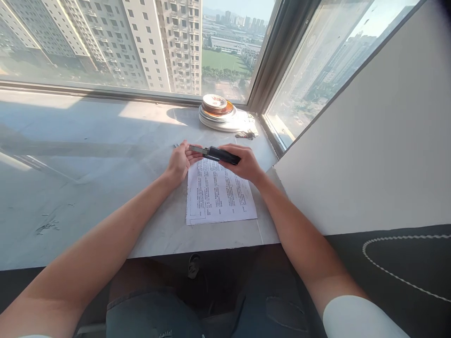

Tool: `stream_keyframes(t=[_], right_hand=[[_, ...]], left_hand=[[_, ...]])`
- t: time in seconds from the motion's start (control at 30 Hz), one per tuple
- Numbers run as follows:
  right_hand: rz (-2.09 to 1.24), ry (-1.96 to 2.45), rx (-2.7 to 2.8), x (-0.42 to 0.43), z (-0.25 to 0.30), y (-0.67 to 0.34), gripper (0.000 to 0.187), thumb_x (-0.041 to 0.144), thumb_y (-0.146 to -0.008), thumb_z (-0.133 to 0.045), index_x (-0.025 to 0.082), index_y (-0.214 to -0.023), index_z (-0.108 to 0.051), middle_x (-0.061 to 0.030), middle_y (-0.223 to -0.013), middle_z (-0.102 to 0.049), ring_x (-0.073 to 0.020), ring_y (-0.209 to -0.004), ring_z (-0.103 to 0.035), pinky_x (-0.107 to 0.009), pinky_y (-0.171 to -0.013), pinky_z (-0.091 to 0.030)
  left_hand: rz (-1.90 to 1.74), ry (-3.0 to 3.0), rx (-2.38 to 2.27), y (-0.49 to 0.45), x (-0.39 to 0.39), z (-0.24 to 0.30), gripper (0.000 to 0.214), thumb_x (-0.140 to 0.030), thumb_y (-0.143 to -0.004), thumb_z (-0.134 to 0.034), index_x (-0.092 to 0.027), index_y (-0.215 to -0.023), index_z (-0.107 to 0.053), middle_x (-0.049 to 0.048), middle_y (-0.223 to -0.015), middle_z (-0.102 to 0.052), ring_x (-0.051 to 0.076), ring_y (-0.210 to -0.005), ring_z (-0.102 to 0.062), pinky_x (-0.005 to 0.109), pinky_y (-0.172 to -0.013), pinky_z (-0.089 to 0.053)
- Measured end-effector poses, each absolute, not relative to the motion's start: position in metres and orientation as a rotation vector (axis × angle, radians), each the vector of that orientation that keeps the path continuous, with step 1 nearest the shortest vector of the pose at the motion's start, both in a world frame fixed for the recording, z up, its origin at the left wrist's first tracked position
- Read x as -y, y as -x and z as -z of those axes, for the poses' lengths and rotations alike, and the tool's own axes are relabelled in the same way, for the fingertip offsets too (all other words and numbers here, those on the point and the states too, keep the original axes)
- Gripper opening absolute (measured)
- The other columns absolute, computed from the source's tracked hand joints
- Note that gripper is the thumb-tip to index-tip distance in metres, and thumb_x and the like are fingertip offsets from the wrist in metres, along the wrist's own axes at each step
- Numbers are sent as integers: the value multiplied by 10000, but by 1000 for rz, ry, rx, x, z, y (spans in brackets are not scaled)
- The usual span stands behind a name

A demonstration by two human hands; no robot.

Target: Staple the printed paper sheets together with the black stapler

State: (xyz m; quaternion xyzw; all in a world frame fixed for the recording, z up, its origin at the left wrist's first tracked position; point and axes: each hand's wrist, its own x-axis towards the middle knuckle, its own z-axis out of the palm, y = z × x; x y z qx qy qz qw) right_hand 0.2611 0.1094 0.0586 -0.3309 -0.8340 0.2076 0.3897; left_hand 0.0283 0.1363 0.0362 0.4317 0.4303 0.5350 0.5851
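My right hand [243, 159] is wrapped around the black body of a stapler [222, 155]. The stapler's metal magazine [198, 149] points left, toward my left hand [183, 160]. That hand is turned palm up with its fingers stretched out, just beneath and beside the magazine's end. Whether the fingertips touch the metal is hard to make out. Under both hands lies a printed sheet of paper [221, 197] on the pale ledge, its upper part covered by the hands and stapler. Small thin metal bits [175, 145] show just left of my left hand.
Stacked round plates or dishes [216, 112] stand in the back corner by the window. A small dark tangled item [245, 135] lies in front of them. Loose staples [47, 226] are scattered at the left. A white wall [369, 141] bounds the right side; the ledge [162, 244] ends before my knees.
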Motion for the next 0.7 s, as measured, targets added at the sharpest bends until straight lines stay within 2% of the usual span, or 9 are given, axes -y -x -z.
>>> stream_keyframes(t=[0.07,0.17,0.27,0.4,0.53,0.7], right_hand=[[-358,835,2126,-110,-56,-257,332,245,-987,-597,307,-1303,-676,-49,-1297,-670,-232,-1154,-624,-412,-1015,-500],[-105,883,2181,-115,-50,-254,415,182,-995,-554,380,-1348,-646,-26,-1348,-645,-261,-1260,-573,-459,-1045,-489],[143,934,2238,-118,-47,-254,485,160,-978,-591,422,-1385,-608,-6,-1366,-638,-280,-1309,-539,-468,-1027,-485],[376,954,2303,-118,-50,-251,467,178,-984,-612,427,-1379,-601,5,-1354,-651,-275,-1321,-535,-454,-1017,-468],[417,977,2340,-116,-56,-246,433,194,-984,-622,422,-1352,-614,2,-1321,-671,-281,-1317,-536,-462,-1026,-450],[239,1019,2152,-115,-56,-243,389,188,-961,-612,393,-1288,-661,-12,-1227,-688,-280,-1239,-562,-472,-1012,-456]], left_hand=[[-1220,-957,-952,-27,-138,-38,560,-574,-1047,-403,-110,-1028,-718,207,-1046,-747,342,-1088,-709,515,-986,-572],[-1153,-889,-853,-24,-139,-39,563,-508,-1076,-332,-95,-1140,-710,212,-1144,-732,338,-1186,-674,500,-1039,-551],[-1090,-792,-750,-21,-139,-39,572,-455,-1094,-275,-77,-1232,-681,211,-1239,-707,309,-1247,-647,466,-1089,-524],[-1091,-661,-664,-21,-138,-41,541,-416,-1106,-280,-67,-1237,-672,201,-1221,-718,288,-1243,-653,450,-1109,-514],[-1129,-624,-684,-22,-139,-41,485,-394,-1102,-319,-98,-1181,-695,184,-1145,-744,303,-1210,-673,492,-1090,-531],[-1168,-666,-707,-22,-139,-40,357,-290,-1065,-409,-98,-1163,-694,181,-1117,-747,310,-1201,-681,519,-1100,-530]])
